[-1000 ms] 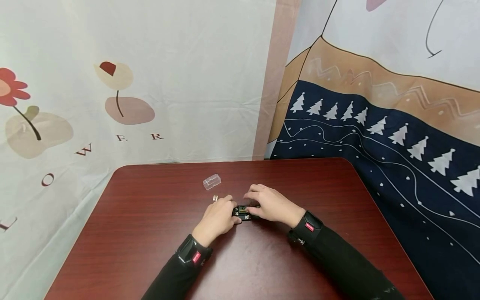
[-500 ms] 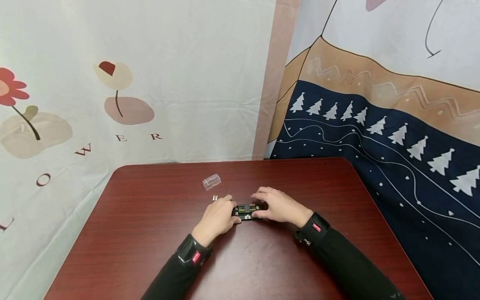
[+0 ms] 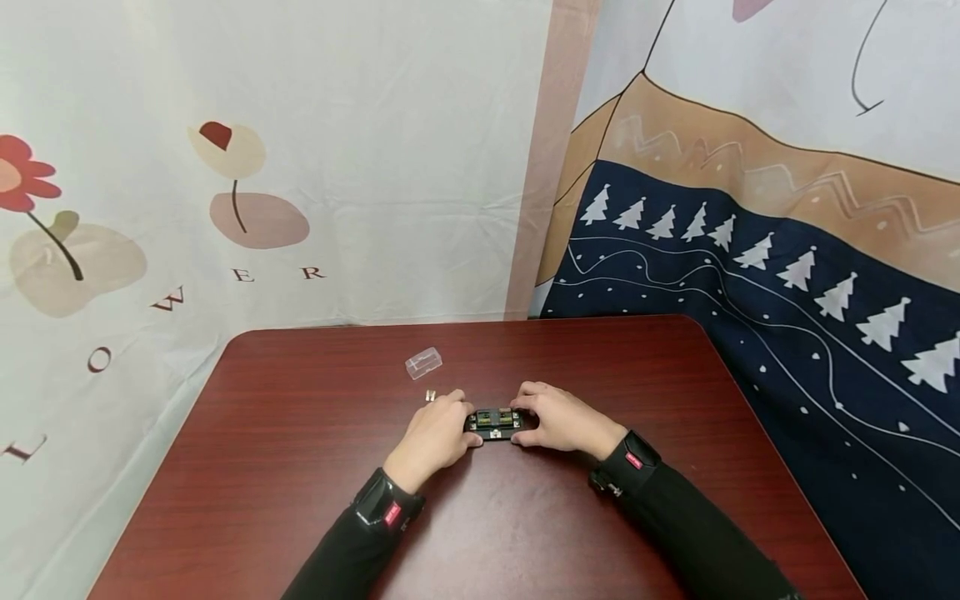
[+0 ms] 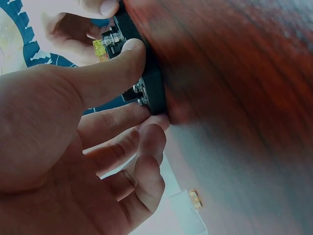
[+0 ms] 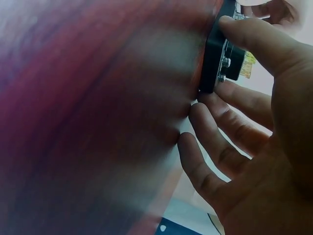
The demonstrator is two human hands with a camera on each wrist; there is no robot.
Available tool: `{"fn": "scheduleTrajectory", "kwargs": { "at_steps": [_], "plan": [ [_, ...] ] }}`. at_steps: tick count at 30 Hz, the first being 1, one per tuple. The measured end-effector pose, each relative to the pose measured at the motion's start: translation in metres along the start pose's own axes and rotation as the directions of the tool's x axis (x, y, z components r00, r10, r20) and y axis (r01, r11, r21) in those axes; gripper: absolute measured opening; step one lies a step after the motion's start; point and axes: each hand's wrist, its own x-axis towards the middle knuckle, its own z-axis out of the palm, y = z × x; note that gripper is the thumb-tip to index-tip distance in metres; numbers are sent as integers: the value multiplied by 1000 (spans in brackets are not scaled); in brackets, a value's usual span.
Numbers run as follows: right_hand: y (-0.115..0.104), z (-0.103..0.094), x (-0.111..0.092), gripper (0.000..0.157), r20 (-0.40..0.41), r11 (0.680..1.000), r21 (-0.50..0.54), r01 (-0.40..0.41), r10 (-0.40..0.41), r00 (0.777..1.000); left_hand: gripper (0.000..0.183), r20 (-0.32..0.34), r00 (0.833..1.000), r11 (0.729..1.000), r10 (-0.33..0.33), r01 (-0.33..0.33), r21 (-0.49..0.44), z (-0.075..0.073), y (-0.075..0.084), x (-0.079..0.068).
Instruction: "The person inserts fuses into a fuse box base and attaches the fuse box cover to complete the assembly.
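Note:
A black fuse block (image 3: 495, 423) with metal screws lies flat on the table between the two hands. Two yellowish see-through fuses sit on its top; one yellow fuse (image 4: 100, 48) sticks out in the left wrist view. My left hand (image 3: 438, 433) grips the block's left end, thumb on the near side and fingertips on the far side. Around the right end, my right hand (image 3: 564, 418) holds the block between thumb and fingers. In the right wrist view, the black base (image 5: 212, 58) touches the thumb tip, while the lower fingers rest on the table.
A clear plastic cover (image 3: 423, 363) lies behind the left hand. Nearer to that hand is a small gold-coloured piece (image 3: 431, 396), possibly another fuse. The red-brown wooden table (image 3: 300, 467) ends at printed cloths (image 3: 420, 167) along the back.
My right hand has drawn back to the right from over the block and now holds its right end, uncovering the second fuse. My left hand, the cover and the gold piece stay put.

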Motion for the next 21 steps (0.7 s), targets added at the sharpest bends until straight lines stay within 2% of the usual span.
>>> {"fn": "scheduleTrajectory", "kwargs": {
  "at_steps": [15, 21],
  "plan": [
    [-6, -3, 3, 44, 40, 1000, -1, -13, 13, 999, 42, 16, 1000, 999, 6, -7, 49, 0, 2, -2],
    [-8, -5, 4, 46, 46, 1000, -10, -13, 13, 999, 34, 23, 1000, 999, -3, 2, 36, -8, -1, -1]
  ]
}}
